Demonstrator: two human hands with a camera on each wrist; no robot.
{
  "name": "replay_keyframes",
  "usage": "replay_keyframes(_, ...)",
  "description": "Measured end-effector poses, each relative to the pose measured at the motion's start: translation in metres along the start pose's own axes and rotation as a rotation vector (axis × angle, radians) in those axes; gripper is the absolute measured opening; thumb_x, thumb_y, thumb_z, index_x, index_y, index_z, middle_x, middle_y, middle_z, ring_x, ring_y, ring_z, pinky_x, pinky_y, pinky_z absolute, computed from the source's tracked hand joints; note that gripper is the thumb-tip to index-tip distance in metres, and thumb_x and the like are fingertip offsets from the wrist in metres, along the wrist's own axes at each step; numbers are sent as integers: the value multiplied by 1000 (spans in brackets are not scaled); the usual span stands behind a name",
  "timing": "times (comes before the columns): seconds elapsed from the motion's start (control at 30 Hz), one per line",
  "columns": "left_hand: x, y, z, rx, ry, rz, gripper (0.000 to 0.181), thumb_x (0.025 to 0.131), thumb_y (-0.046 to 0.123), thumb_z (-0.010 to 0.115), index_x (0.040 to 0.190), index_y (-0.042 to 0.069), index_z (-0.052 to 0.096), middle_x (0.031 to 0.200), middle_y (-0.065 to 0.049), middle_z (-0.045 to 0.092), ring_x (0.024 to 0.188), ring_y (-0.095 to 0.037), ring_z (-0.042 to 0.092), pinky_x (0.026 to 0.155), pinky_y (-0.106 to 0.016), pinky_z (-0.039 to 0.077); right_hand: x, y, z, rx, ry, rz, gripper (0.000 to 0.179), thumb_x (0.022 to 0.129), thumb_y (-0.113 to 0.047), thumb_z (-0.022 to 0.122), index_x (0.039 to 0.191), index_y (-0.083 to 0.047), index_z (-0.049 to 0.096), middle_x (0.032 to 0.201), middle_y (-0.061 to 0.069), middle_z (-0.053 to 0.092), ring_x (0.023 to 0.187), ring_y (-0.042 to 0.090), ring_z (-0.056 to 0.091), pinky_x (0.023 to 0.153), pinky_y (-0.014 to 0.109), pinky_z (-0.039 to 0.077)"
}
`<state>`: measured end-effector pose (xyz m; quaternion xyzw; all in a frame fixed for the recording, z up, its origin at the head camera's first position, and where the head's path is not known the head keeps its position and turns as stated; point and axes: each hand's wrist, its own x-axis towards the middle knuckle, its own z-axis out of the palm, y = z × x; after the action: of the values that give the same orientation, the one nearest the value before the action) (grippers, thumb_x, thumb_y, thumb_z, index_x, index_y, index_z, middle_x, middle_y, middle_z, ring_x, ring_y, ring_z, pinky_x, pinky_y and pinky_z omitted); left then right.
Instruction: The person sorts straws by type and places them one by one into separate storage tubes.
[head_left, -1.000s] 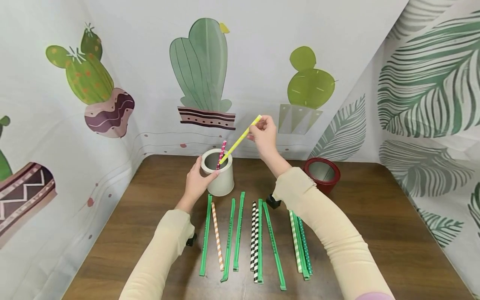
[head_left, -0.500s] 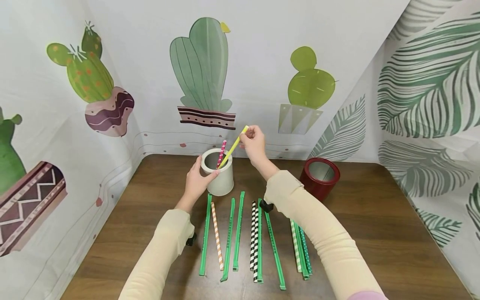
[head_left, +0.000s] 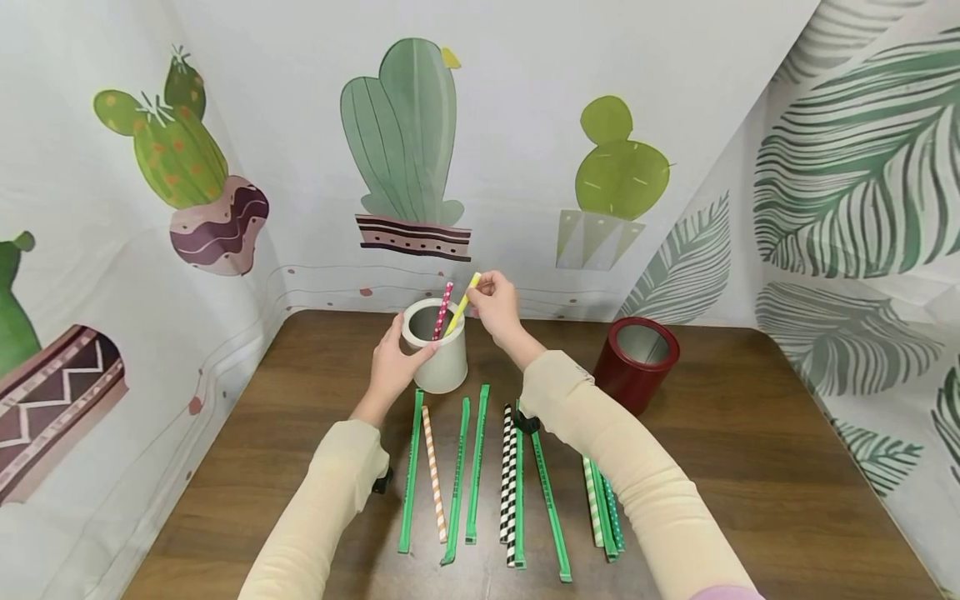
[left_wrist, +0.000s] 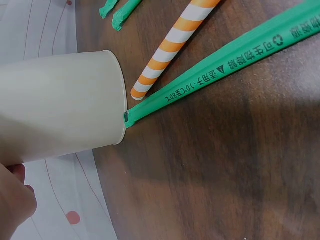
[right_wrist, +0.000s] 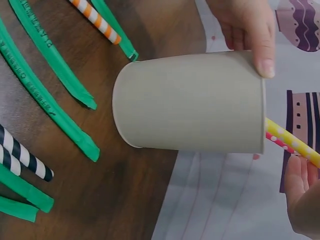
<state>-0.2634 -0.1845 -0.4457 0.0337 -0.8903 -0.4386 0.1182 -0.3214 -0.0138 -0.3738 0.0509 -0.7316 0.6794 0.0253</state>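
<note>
My left hand [head_left: 395, 362] grips the rim of a cream canister [head_left: 442, 367] standing at the table's back. In the right wrist view its thumb lies along the canister's side [right_wrist: 190, 102]. My right hand [head_left: 497, 308] pinches the upper end of a yellow paper straw [head_left: 463, 304] with pale dots. The straw's lower end is inside the canister, hidden by the rim. A pink straw with white dots [head_left: 443, 308] leans in the same canister, its top sticking out. In the left wrist view, an orange-striped straw [left_wrist: 167, 52] and a green-wrapped straw [left_wrist: 200, 75] lie by the canister's base.
To the right stands a dark red canister [head_left: 637, 367], its mouth uncovered. Across the front lie several green-wrapped straws [head_left: 477, 467], black-and-white striped straws [head_left: 507, 475], a green-striped straw [head_left: 592, 504] and a teal dotted straw [head_left: 613, 512]. A cactus-print cloth [head_left: 510, 67] rises behind the table.
My right hand has moved down and left, lowering the yellow straw deeper into the cream canister. The left hand has kept its place. More of the red canister shows as the right sleeve shifted.
</note>
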Motion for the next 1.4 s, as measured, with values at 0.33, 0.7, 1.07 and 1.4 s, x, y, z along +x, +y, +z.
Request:
replay_keyframes(0.33, -2, 0, 3, -7, 3, 4, 90, 73, 49, 65, 141, 10, 22, 141, -14, 31, 128, -30, 33, 101, -46, 31, -6, 11, 6, -116, -66, 19, 13, 82, -3, 56, 93, 1, 52, 76, 5, 51, 62, 11, 52, 59, 30, 51)
replay_keyframes(0.7, -2, 1, 4, -14, 6, 4, 89, 73, 47, 66, 141, 10, 23, 140, -14, 33, 127, -30, 34, 101, -46, 31, -11, 20, -4, -163, -143, 63, 20, 84, -9, 55, 101, 2, 52, 78, 4, 51, 66, 14, 51, 66, 38, 51)
replay_keyframes(1.07, 0, -2, 4, -5, 25, 21, 89, 71, 47, 67, 139, 8, 25, 140, -16, 34, 126, -33, 34, 101, -47, 30, -18, 19, -32, -133, -186, 126, 21, 84, -9, 56, 102, -1, 50, 79, 2, 52, 69, 18, 56, 58, 28, 52)
replay_keyframes(1.4, 0, -1, 1, -1, 19, 10, 89, 72, 48, 66, 140, 9, 24, 140, -14, 32, 127, -31, 33, 102, -46, 29, -24, 22, -62, -117, -198, 174, 20, 85, -8, 56, 102, -2, 49, 81, 2, 50, 70, 21, 57, 58, 30, 52)
